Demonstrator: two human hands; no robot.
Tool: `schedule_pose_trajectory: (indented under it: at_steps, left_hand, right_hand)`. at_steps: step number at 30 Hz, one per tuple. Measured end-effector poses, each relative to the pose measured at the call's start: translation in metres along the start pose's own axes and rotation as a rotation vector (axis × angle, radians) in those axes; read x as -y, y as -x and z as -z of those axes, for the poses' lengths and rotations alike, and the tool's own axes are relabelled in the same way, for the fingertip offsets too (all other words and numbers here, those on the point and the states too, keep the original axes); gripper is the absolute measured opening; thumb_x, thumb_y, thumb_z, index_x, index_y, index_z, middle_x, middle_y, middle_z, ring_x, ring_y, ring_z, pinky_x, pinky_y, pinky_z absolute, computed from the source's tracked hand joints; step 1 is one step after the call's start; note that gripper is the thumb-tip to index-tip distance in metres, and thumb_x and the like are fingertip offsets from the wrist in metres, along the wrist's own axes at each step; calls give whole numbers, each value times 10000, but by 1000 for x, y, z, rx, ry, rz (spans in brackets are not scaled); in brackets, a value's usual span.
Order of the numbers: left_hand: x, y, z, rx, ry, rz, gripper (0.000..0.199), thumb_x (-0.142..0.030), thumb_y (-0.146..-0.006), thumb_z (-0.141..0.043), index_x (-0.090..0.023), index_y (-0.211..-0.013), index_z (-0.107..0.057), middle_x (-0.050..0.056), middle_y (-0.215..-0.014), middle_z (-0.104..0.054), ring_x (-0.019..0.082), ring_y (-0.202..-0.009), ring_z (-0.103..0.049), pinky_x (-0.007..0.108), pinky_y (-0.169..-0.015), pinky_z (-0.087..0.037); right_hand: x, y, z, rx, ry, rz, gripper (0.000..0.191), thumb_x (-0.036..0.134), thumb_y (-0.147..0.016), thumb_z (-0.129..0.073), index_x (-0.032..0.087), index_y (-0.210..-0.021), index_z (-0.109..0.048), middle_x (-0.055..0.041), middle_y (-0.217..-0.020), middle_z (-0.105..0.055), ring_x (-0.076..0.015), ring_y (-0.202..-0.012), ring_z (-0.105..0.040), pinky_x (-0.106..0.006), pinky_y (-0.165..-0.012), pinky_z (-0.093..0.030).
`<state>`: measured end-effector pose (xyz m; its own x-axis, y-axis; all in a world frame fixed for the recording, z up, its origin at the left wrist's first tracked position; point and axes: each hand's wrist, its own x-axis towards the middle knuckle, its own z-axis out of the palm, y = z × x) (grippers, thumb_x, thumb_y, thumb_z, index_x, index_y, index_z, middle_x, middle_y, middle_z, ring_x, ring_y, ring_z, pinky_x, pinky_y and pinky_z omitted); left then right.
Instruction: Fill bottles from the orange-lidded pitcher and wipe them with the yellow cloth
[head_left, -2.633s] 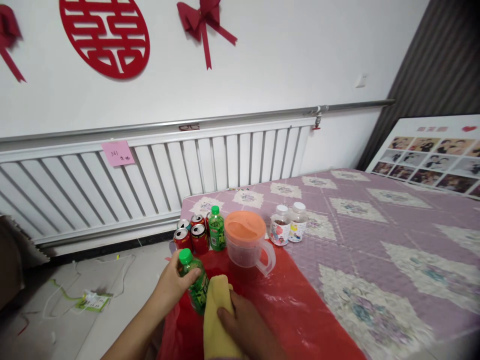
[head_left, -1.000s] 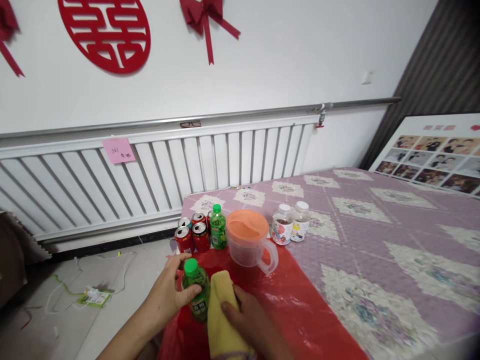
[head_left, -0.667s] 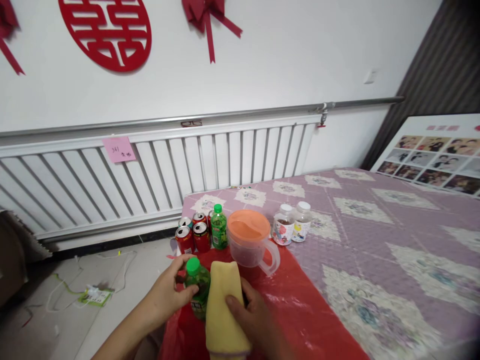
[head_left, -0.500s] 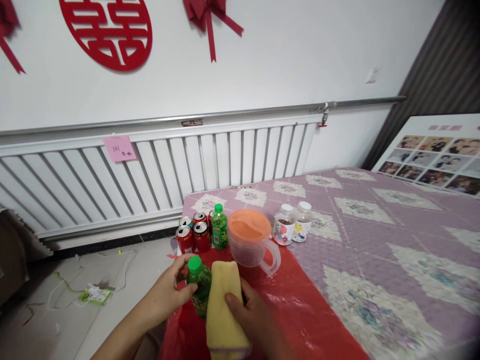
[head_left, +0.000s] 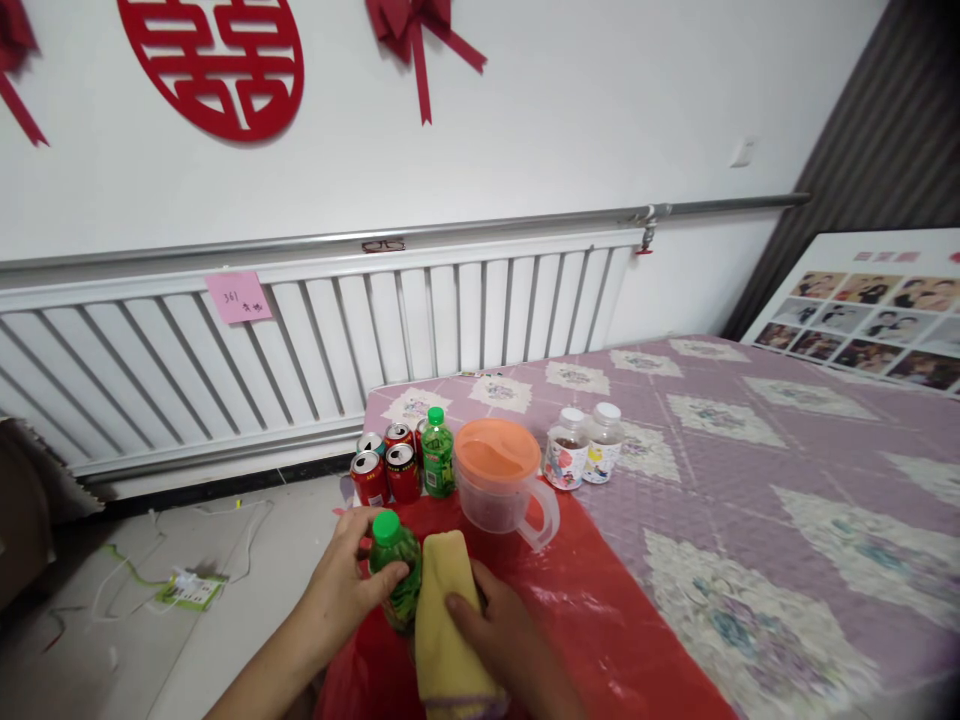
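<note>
My left hand (head_left: 352, 570) is closed round a green-capped drink bottle (head_left: 397, 578), which stands nearly upright over the red cover (head_left: 600, 620). In my right hand (head_left: 502, 620) is a folded yellow cloth (head_left: 448, 630), gripped between thumb and fingers, its near edge trimmed in purple. The cloth lies against the bottle's right side and hides part of it. Just beyond my hands stand a second green bottle (head_left: 438, 455) and a clear plastic pitcher (head_left: 491, 505) with an orange lid (head_left: 499, 450).
Several opened drink cans (head_left: 403, 474) cluster left of the pitcher. Two white-capped bottles (head_left: 568, 455) stand to its right on the quilted purple cover (head_left: 720, 500). A white radiator (head_left: 450, 310) lines the wall behind. Cables and a green power strip (head_left: 191, 590) lie on the floor at left.
The cloth has shifted slightly downward along the bottle's right side with my right hand. My left hand and the bottle have moved only a little.
</note>
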<state>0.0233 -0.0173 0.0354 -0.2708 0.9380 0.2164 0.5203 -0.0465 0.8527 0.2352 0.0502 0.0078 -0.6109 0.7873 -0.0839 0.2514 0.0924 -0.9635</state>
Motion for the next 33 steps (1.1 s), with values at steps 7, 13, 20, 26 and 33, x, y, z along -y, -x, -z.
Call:
schedule_pose_trajectory:
  at_steps: [7,13,20,26,33]
  left_hand:
    - [-10,3,4,167,164,37,468,-182,-788,-616,-232,-1234,-482,59,-1132,-597,242,-1055,-584,356,-925,-457]
    - [-8,3,4,202,293,64,516,-158,-768,-624,-231,-1253,-465,62,-1148,-614,241,-1078,-582,333,-923,-460]
    - [-24,3,7,237,339,112,497,-219,-774,-617,-221,-1245,-460,75,-1186,-602,243,-1088,-568,355,-960,-438]
    - [-16,4,-1,57,156,94,575,-328,-733,-692,-213,-1251,-470,90,-1178,-584,275,-1033,-589,409,-918,-471]
    - [-10,1,-1,42,-14,121,546,-263,-715,-696,-227,-1221,-494,77,-1159,-603,255,-945,-605,400,-848,-492]
  right_hand:
    - [5,6,2,-37,-262,85,478,333,-814,-558,144,-1251,-517,-125,-1166,-687,-268,-999,-662,-367,-818,-521]
    - [-2,0,1,-10,-70,-1,419,329,-822,-529,116,-1179,-583,-144,-1125,-701,-272,-960,-668,-355,-783,-510]
    - [-9,-2,0,26,127,-57,364,288,-822,-527,155,-1149,-619,-109,-1061,-727,-241,-925,-680,-324,-803,-490]
    - [-1,1,1,2,-13,26,412,310,-816,-536,154,-1194,-582,-108,-1127,-706,-249,-961,-672,-328,-800,-507]
    - [12,9,4,-35,-229,96,481,326,-795,-559,151,-1242,-545,-106,-1140,-698,-262,-975,-663,-356,-802,-524]
